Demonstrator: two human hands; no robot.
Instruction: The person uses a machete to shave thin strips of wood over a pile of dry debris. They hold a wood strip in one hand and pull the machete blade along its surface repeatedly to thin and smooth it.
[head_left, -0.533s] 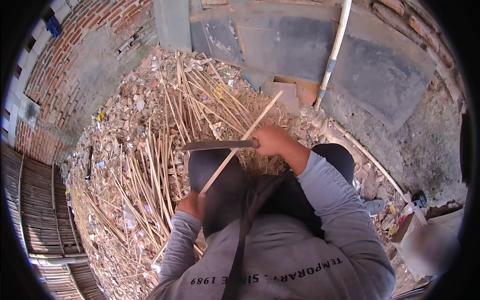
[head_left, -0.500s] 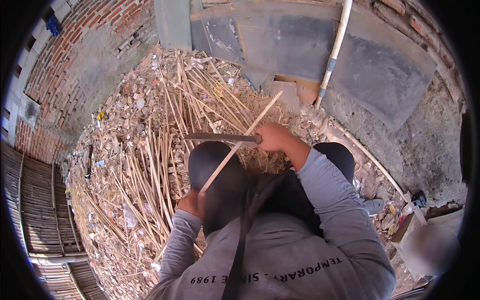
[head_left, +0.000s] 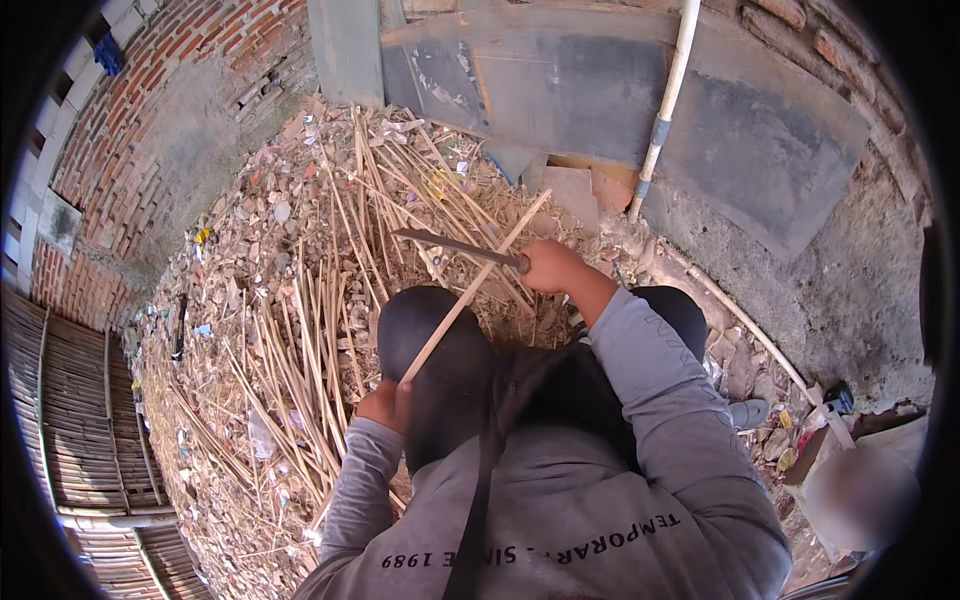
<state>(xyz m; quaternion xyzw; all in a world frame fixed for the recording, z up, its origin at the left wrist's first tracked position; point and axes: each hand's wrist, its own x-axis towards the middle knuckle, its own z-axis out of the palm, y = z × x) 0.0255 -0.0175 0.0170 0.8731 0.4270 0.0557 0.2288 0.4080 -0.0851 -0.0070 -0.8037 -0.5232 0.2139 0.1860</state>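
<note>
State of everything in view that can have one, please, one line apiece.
Pale slat, held aslant
Left hand, closed on the slat
Machete, unsheathed, crossing the slat in view
Right hand, closed on the machete's handle
Loose slats, lying strewn

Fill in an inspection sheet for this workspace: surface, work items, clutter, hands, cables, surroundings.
Surface: uneven brown rubble-strewn ground.
Work items: long pale wooden stick, slanting; dark flat metal blade crossing it in view, contact unclear.
Clutter: long thin tan sticks in loose piles; small yellow scrap.
Hands: left hand grips the stick's lower end; right hand grips the blade.
Cables: nothing seen.
Surroundings: reddish brick wall; white pole.
</note>
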